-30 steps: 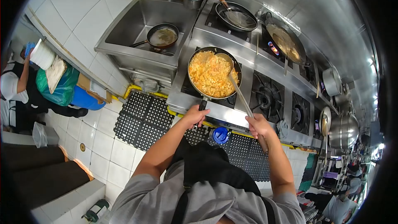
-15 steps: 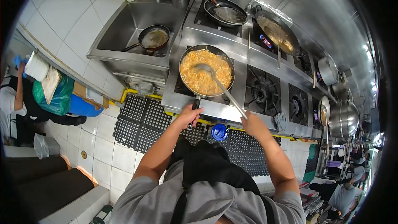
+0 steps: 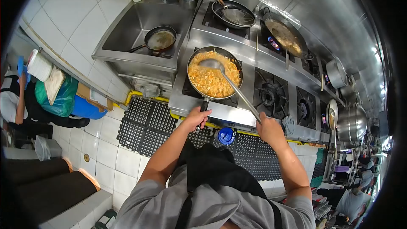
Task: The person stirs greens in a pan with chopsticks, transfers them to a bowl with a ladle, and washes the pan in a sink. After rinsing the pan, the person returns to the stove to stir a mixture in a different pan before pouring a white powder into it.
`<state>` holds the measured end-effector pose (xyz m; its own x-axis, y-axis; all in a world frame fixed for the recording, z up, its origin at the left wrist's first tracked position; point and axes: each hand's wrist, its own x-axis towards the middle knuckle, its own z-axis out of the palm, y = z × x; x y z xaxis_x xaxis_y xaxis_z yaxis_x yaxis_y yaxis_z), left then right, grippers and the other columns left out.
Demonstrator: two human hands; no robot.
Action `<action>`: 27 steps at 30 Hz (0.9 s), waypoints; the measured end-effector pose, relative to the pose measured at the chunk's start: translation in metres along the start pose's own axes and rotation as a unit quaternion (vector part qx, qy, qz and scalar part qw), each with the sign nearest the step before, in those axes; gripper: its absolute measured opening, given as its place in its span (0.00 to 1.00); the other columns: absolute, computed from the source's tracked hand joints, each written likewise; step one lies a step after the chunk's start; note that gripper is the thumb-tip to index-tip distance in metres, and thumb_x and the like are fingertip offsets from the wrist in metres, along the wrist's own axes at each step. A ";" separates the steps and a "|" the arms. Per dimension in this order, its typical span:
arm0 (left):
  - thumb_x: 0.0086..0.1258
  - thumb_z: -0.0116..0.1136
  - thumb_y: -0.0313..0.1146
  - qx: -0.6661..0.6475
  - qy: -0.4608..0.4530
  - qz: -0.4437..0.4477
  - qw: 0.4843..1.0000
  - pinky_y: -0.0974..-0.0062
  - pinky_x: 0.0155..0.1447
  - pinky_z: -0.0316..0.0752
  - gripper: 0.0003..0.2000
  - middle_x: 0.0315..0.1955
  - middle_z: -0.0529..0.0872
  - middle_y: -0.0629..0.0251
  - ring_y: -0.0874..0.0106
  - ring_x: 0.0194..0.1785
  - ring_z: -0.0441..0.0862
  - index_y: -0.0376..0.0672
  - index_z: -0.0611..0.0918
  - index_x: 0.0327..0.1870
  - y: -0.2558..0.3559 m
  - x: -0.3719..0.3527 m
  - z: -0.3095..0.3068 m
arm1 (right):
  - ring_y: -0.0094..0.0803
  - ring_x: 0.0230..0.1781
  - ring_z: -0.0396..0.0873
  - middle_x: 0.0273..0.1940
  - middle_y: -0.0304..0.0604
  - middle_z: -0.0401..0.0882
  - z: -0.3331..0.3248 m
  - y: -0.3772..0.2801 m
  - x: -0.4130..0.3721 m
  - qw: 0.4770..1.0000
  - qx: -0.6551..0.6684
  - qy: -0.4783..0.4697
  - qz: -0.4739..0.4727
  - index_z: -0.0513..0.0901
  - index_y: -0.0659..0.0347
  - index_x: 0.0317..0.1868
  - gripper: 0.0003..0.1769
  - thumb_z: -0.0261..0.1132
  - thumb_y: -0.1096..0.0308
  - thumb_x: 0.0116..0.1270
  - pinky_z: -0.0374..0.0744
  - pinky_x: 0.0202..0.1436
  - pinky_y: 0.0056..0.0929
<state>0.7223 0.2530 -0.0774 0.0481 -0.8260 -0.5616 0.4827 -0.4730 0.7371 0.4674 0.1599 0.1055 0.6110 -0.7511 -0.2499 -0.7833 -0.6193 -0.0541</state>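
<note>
A dark frying pan (image 3: 190, 80) full of orange fried rice (image 3: 213, 83) sits on the front left burner. Its black handle points toward me, and my left hand (image 3: 197, 118) is wrapped round it. My right hand (image 3: 269, 129) grips the end of a long metal ladle (image 3: 238, 92). The ladle's bowl rests on the rice in the upper middle of the pan, its rounded back facing up.
Left of the stove, a sink (image 3: 123, 34) holds a small pan (image 3: 160, 38). Behind are a pan with a strainer (image 3: 233, 15) and a wok (image 3: 283, 34) over flame. A blue container (image 3: 226, 135) stands below the stove edge. Other people are at both sides.
The ladle's bowl has moved up and slightly left over the rice. My right hand has shifted slightly right and down. The view has shifted a little.
</note>
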 end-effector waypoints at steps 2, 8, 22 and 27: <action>0.71 0.60 0.38 -0.008 -0.011 -0.010 1.000 0.74 0.16 0.61 0.13 0.17 0.70 0.71 0.77 0.13 0.66 0.46 0.68 0.34 -0.003 0.000 0.003 | 0.58 0.33 0.83 0.30 0.61 0.82 0.005 -0.007 0.005 1.000 -0.006 0.006 0.022 0.69 0.66 0.49 0.15 0.58 0.68 0.65 0.81 0.36 0.52; 0.71 0.60 0.39 -0.002 -0.001 0.001 1.000 0.75 0.16 0.61 0.14 0.17 0.70 0.71 0.77 0.13 0.67 0.46 0.68 0.33 -0.003 -0.001 0.000 | 0.53 0.33 0.85 0.32 0.58 0.83 0.072 0.024 0.037 0.993 -0.111 -0.034 -0.004 0.67 0.64 0.50 0.13 0.54 0.72 0.66 0.83 0.35 0.48; 0.71 0.61 0.41 -0.048 -0.021 -0.015 0.999 0.75 0.16 0.62 0.15 0.17 0.69 0.72 0.77 0.14 0.66 0.46 0.67 0.36 -0.001 0.000 0.009 | 0.57 0.37 0.84 0.34 0.65 0.83 0.112 -0.077 0.039 0.983 0.170 -0.060 0.043 0.68 0.76 0.49 0.20 0.59 0.67 0.63 0.81 0.40 0.49; 0.72 0.36 0.68 -0.036 0.002 0.006 0.999 0.67 0.46 0.75 0.40 0.38 0.82 0.58 0.66 0.38 0.80 0.36 0.72 0.63 -0.026 0.019 -0.008 | 0.44 0.29 0.85 0.42 0.62 0.80 0.088 -0.088 0.021 0.802 0.539 -0.258 0.000 0.67 0.61 0.66 0.35 0.53 0.41 0.72 0.85 0.30 0.39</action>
<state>0.7173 0.2521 -0.1106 0.0569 -0.8303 -0.5543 0.5442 -0.4397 0.7145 0.5388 0.2189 0.0198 0.6999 -0.3839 -0.6023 -0.5973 0.1479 -0.7883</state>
